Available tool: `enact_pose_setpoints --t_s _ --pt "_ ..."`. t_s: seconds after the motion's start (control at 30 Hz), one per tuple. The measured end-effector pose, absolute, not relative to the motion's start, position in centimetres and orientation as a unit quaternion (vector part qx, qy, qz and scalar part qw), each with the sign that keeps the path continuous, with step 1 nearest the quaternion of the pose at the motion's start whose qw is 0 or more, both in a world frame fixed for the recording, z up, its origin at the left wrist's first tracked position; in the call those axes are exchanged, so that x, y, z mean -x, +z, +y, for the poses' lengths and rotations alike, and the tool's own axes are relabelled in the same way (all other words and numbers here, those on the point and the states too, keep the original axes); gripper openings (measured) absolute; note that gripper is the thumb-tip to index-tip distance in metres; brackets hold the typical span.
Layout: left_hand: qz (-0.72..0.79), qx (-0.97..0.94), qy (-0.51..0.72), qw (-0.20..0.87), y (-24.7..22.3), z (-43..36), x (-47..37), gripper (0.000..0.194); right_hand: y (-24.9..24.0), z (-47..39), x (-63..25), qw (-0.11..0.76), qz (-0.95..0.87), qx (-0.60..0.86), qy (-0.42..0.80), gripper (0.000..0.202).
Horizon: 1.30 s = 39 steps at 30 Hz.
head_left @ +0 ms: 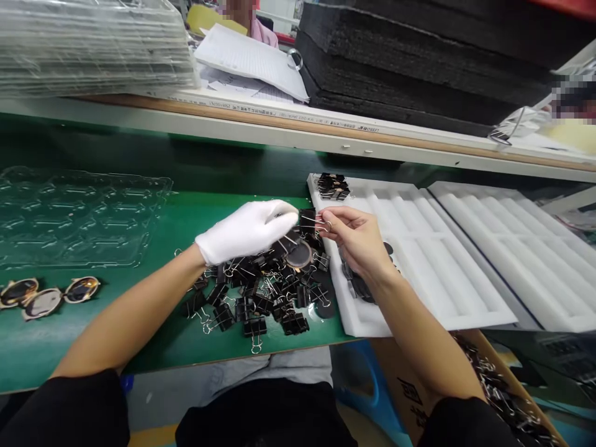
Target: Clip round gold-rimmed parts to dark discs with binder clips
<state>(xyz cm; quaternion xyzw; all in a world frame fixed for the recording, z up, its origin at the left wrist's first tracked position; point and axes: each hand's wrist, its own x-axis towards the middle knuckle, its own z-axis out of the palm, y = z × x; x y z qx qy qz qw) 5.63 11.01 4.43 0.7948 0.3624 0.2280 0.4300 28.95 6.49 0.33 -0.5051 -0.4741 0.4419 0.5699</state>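
My left hand [249, 231], in a white glove, is closed at the left side of a black binder clip [307, 221]. From the right, my bare right hand [356, 239] pinches the wire handles of that clip. Just below my left fingers, a round dark disc [298, 255] shows, partly covered by the glove and more clips. A pile of black binder clips [261, 298] lies beneath both hands on the green table [177, 323]. What else the gloved fingers hold is hidden.
White foam trays [447, 267] stand at the right, the nearer one holding clips [333, 186] at its top corner. A clear plastic tray [84, 217] and gold-rimmed oval pieces [43, 304] lie left. A shelf edge [279, 127] crosses behind; a box of clips [503, 385] sits lower right.
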Motion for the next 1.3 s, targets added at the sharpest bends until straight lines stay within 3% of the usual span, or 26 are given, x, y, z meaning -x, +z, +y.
enact_pose_setpoints --t_s 0.1,0.23,0.37,0.5,0.83,1.03,1.3 --pt "0.346 -0.835 0.203 0.377 4.5 10.7 -5.9 0.031 0.4 5.9 -27.4 0.558 -0.448 0.485 0.503 0.027" --pt "0.334 -0.864 0.216 0.308 4.1 10.3 -6.1 0.044 0.5 5.9 -26.3 0.545 -0.444 0.485 0.519 0.043" --pt "0.379 -0.857 0.226 0.268 3.6 9.4 -6.7 0.044 0.6 6.6 -25.4 0.533 -0.517 0.53 0.41 0.067" --pt "0.402 -0.852 0.221 0.253 3.5 8.4 -7.4 0.045 0.0 7.6 -25.0 0.518 -0.582 0.57 0.262 0.07" --pt "0.426 -0.769 0.276 0.389 5.5 8.5 -6.4 0.046 -3.2 10.4 -26.9 0.633 -0.441 0.545 0.329 0.075" --pt "0.484 -0.773 0.323 0.251 4.9 8.5 -7.5 0.035 -3.9 10.9 -27.5 0.656 -0.438 0.557 0.261 0.073" --pt "0.484 -0.781 0.319 0.23 3.9 8.5 -8.2 0.036 -4.4 10.9 -27.2 0.638 -0.449 0.591 0.204 0.072"
